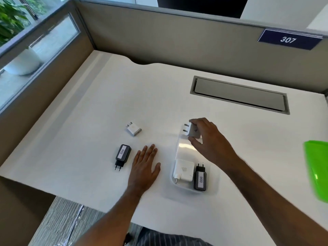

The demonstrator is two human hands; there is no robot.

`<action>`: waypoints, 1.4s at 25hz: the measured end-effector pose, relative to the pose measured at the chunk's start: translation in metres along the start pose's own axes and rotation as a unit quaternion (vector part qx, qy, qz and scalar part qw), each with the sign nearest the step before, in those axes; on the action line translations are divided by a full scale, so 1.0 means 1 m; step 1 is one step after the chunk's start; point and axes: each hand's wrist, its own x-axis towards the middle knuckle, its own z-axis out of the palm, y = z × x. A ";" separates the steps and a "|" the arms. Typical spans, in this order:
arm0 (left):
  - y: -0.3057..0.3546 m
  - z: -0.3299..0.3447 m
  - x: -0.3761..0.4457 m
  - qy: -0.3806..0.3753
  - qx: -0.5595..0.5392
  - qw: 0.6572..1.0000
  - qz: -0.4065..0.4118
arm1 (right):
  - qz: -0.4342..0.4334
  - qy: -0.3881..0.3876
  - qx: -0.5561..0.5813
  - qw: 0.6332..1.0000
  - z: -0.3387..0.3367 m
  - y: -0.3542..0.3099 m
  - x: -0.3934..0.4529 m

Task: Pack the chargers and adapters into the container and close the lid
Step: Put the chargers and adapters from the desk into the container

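A clear plastic container point(182, 150) lies on the white desk. Inside its near end sit a white square charger point(183, 169) and a black adapter labelled 026 point(200, 178). My right hand point(205, 137) grips a small white plug adapter point(192, 131) above the container's far end, prongs pointing left. My left hand point(145, 166) rests flat on the desk, fingers spread, holding nothing. Just left of it lies a black adapter labelled 002 point(122, 154). A small white charger point(134, 129) lies farther back on the desk. The green lid point(317, 171) sits at the right edge.
A grey cable-tray flap point(239, 95) is set into the desk at the back right. Grey partition walls point(159, 38) enclose the desk at the back and left. The desk's front edge point(88, 197) runs near my arms.
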 end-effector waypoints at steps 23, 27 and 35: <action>-0.004 0.007 0.001 0.018 -0.001 1.000 0.014 | 0.156 -0.236 0.015 0.959 0.072 0.033 -0.012; -0.003 0.006 0.001 0.017 0.000 1.000 0.012 | 0.169 -0.259 0.087 0.947 0.073 0.036 -0.013; -0.002 0.004 0.001 0.012 -0.003 1.000 0.010 | 0.121 -0.079 0.078 0.986 0.044 0.019 -0.013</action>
